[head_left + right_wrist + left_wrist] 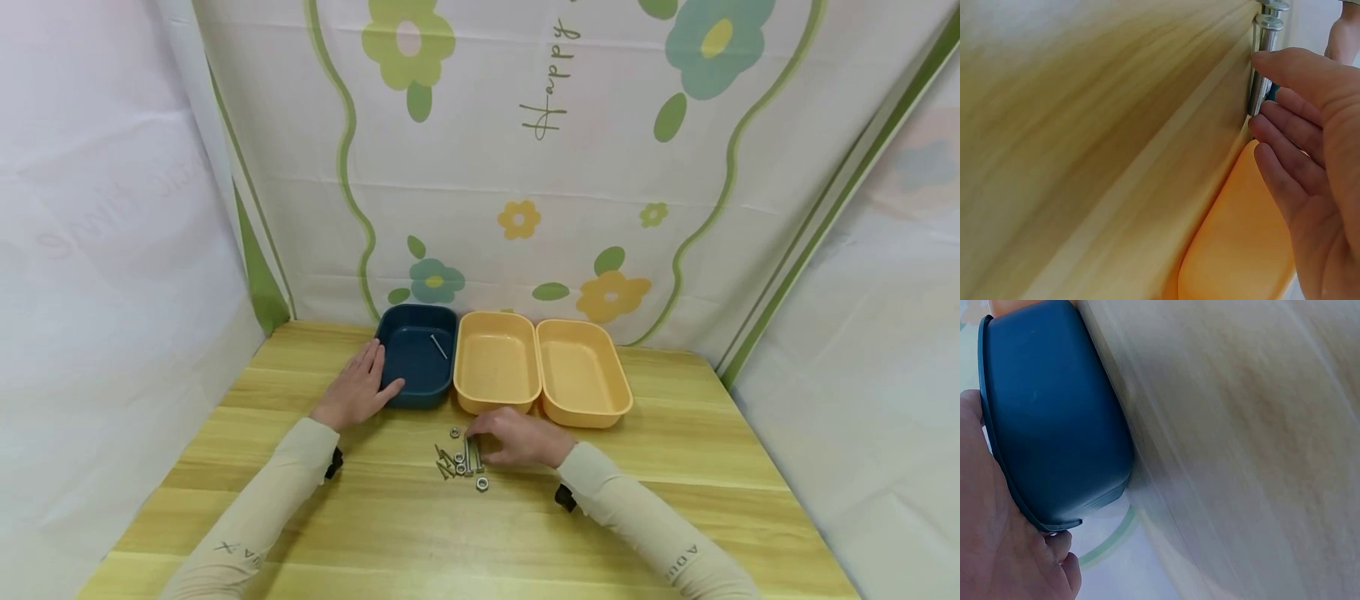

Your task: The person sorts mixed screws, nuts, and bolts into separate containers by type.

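Holding 1 screw (439, 347): blue bin (415, 371) | left fingers (366, 360) straight against it | right fingers (1288, 147) bent at bolts (468, 458), grip unclear

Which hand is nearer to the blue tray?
Left. The left hand touches the blue tray along its left side; the right hand is apart from it, at the bolts in front of the middle yellow tray.
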`<state>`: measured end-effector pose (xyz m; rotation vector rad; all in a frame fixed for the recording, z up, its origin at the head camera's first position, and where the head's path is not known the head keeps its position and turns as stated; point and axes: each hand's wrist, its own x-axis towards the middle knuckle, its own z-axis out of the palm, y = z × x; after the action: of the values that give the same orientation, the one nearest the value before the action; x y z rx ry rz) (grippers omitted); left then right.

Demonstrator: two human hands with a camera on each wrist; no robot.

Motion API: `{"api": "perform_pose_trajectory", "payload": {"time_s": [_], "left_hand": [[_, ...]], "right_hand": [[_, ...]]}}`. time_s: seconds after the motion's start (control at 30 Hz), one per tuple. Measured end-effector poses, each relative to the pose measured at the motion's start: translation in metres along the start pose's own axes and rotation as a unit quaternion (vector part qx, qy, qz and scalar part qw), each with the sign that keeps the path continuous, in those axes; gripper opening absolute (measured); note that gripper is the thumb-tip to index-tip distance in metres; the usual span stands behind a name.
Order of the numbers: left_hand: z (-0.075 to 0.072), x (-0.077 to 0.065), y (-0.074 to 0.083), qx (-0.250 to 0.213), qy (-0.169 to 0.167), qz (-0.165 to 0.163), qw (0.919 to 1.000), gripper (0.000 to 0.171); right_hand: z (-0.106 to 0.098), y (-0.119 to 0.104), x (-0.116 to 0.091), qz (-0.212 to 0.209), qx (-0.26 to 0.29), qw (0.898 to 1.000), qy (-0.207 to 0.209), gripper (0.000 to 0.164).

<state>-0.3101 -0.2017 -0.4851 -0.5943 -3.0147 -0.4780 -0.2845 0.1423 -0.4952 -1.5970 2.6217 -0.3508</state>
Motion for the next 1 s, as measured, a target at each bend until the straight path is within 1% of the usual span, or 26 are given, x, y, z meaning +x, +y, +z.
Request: {"api": "perform_pose_trajectory", "payload": {"time_s": [0.07, 0.23, 0.33, 0.43, 0.53, 0.7, 0.83, 1.0], "left_hand": [[-0.002, 0.0, 0.001, -0.002, 0.003, 0.001, 1.0, 0.087], [-0.003, 0.0, 0.002, 0.001, 0.003, 0.0, 1.0, 0.086], [-0.002, -0.001, 0.002, 0.006, 0.001, -0.002, 1.0, 0.087], [-0.001, -0.001, 0.002, 0.005, -0.001, -0.002, 1.0, 0.088], [0.0, -0.001, 0.001, 0.0, -0.001, -0.001, 1.0, 0.088], [0.003, -0.001, 0.0, -0.004, 0.0, 0.001, 1.0, 0.088], [0.003, 0.0, -0.001, -0.006, 0.002, 0.002, 1.0, 0.088], [0.002, 0.001, -0.001, 0.0, 0.0, 0.004, 1.0, 0.087]], "right_hand": [[-0.001, 0.001, -0.003, -0.003, -0.013, 1.0, 0.0, 0.037], [-0.005, 0.002, -0.011, -0.014, -0.035, 0.999, -0.01, 0.022], [-0.006, 0.004, -0.017, -0.016, -0.032, 0.999, -0.021, 0.014], [-0.006, 0.006, -0.025, 0.0, -0.005, 0.999, -0.034, 0.011], [-0.006, 0.008, -0.035, 0.027, 0.03, 0.998, -0.04, 0.013], [-0.008, 0.01, -0.05, 0.057, 0.073, 0.995, -0.033, 0.015], [-0.016, 0.009, -0.057, 0.054, 0.095, 0.994, -0.023, 0.015], [-0.032, 0.007, -0.059, 0.046, 0.1, 0.994, -0.018, 0.016]]}}
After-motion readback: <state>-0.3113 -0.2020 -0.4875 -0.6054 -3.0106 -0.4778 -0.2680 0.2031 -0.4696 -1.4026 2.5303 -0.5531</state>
